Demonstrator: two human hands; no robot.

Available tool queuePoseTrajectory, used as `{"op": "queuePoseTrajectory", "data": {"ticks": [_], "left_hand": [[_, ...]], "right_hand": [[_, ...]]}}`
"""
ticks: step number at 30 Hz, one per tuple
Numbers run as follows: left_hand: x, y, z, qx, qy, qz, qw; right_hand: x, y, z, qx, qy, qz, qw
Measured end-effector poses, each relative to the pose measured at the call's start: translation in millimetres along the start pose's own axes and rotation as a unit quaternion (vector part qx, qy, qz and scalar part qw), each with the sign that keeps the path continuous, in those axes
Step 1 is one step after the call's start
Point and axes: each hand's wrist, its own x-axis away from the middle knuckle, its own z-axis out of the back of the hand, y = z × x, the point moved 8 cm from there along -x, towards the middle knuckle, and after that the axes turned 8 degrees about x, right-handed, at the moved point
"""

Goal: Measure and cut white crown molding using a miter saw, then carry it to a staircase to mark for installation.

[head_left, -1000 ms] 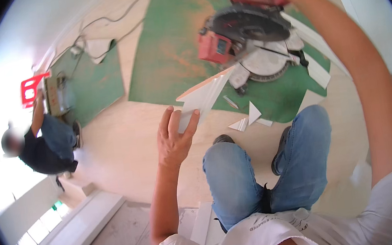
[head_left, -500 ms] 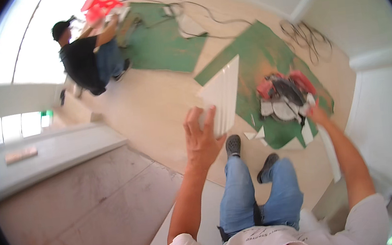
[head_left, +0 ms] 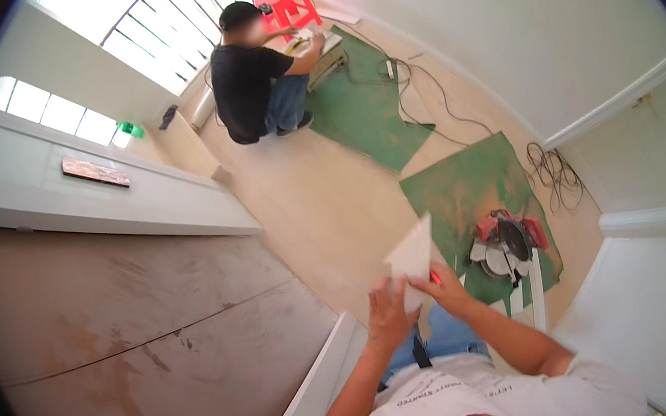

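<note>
A white angled piece of trim point(head_left: 410, 250) with a pointed top is held up in front of me in both hands. My left hand point(head_left: 388, 313) is closed on its lower left part. My right hand point(head_left: 441, 292) is closed on its lower right edge, with a small red object point(head_left: 434, 276) at the fingers, too small to name. Beyond them on a green floor sheet point(head_left: 462, 185) stands a red and black mitre saw point(head_left: 510, 245), with white offcuts point(head_left: 516, 298) and a long white strip point(head_left: 537, 291) near it.
A co-worker point(head_left: 250, 94) squats at the back by a red stool point(head_left: 285, 4), on another green sheet point(head_left: 364, 122). Cables point(head_left: 555, 174) lie along the right wall. A white ledge point(head_left: 169, 214) on the left bears a short board point(head_left: 95, 172); a railing point(head_left: 157, 31) is behind.
My right hand has left the saw and joined my left on the trim piece. The view has lifted and turned, so the saw looks farther away and the co-worker sits higher in frame.
</note>
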Motion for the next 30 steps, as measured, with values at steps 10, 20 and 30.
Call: {"op": "queuePoseTrajectory", "data": {"ticks": [10,20,30], "left_hand": [[-157,-62,216,0.132,0.234,0.01,0.963],[-313,-193,268,0.176,0.171,0.123,0.961],[-330,-384,393,0.187,0.304,0.339,0.87]], "right_hand": [[-153,-189,-45,-0.007,-0.1,0.065,0.993],[-347,-240,-115,0.214,-0.222,0.092,0.947],[-579,-399,-240,0.134,-0.264,0.196,0.935]]}}
